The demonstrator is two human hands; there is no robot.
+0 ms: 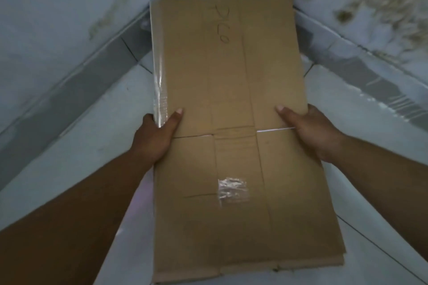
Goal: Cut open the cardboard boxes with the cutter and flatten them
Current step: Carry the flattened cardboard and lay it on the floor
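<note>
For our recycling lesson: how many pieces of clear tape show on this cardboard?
2: a long strip along the left edge of the cardboard; a crumpled patch at its lower middle. The underside may hide more.

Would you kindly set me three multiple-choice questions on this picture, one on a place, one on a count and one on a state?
1. Where does the left hand grip the cardboard box? A near end; B left edge; C far end.
2. How many hands hold it? A none; B one; C two.
3. The box is: A flattened; B standing sealed; C crumpled.
Answers: 1 B, its thumb lies over the left edge; 2 C, the right hand grips the opposite edge; 3 A, it shows as one flat slab.
</note>
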